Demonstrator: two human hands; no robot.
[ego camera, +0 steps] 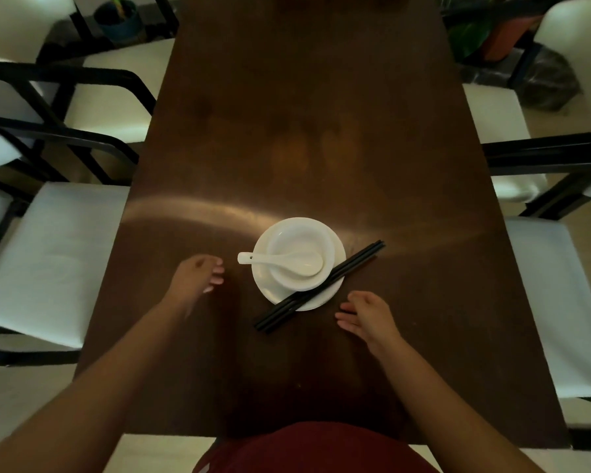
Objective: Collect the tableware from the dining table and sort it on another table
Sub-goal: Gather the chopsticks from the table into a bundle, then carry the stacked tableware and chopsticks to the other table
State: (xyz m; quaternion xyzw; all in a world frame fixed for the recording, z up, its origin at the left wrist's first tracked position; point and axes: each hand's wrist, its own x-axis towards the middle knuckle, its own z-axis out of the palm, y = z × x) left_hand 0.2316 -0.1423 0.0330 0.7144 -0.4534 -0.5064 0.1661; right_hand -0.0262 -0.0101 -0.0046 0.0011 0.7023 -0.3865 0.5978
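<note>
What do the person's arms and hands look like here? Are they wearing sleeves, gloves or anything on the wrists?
Both arms are bare from the frame's edge to the fingertips: no sleeves, gloves, watch or bracelets show. The left hand and right hand carry no visible rings, though the light is dim. The only clothing in view is a dark red garment at the bottom edge.

White round plate (335, 285), just below frame centre, flat on dark brown table (287, 114). White bowl (299, 244) upright on plate, offset toward plate's upper edge. White ceramic spoon (280, 260) lying in bowl, scoop at bowl's right side, handle projecting over left rim past plate edge. Black chopsticks (321, 285), paired side by side, laid diagonally across plate's lower-right portion beside bowl; ends overhang plate at lower left and upper right.
</note>
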